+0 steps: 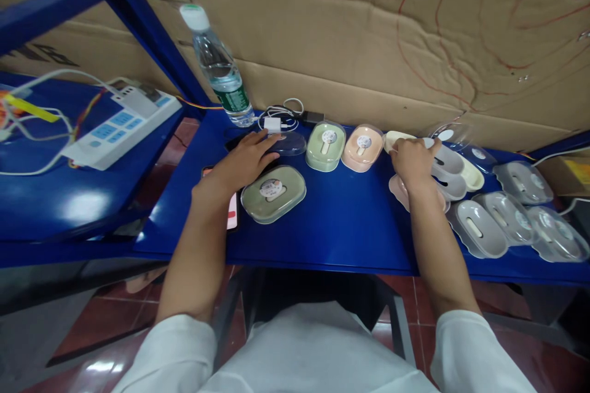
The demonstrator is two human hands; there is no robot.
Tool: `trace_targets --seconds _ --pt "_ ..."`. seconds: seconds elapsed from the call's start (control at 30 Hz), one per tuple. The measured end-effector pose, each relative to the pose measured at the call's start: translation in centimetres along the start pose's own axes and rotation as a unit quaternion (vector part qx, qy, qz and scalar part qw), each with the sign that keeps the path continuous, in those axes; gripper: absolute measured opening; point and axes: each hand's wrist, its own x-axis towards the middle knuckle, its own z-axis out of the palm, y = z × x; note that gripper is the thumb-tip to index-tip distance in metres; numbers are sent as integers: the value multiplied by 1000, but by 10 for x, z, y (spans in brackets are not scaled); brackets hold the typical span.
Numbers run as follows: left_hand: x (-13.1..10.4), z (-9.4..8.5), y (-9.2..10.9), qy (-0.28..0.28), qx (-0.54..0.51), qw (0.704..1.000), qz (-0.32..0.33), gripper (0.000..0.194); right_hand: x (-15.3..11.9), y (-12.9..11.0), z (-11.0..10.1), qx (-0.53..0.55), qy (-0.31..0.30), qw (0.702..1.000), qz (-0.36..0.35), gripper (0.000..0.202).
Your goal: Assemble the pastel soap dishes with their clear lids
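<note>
My left hand (247,163) lies palm down with its fingers spread at the near-left edge of a loose clear lid (292,143). Just below that hand sits an olive-green soap box (274,195) under a clear lid with a round sticker. With bent fingers, my right hand (413,161) grips a cream soap dish (397,136) whose far end shows past the knuckles. Grey soap dishes (452,186) and another cream dish (472,175) lie to its right. A pinkish dish (399,190) is partly hidden under my right wrist.
A green soap box (326,156) and a peach one (363,156) stand at the back. Several lidded grey boxes (479,230) fill the right. A water bottle (224,77), charger (273,125), phone (232,214) and power strip (122,129) are on the left.
</note>
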Motion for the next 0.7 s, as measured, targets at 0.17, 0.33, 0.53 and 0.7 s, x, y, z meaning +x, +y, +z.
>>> trace_targets --seconds 0.17,0.33,0.53,0.7 --pt "-1 -1 0 6 9 1000 0 57 -3 3 -32 141 41 989 31 27" --pt "0 -4 1 25 17 999 -19 58 -12 8 -64 270 86 959 13 36" --pt "-26 -20 43 105 8 994 -22 54 -109 -29 -91 262 114 952 -110 36" --pt "-81 -3 118 263 -22 964 -39 64 -201 -82 -70 211 84 947 -227 30"
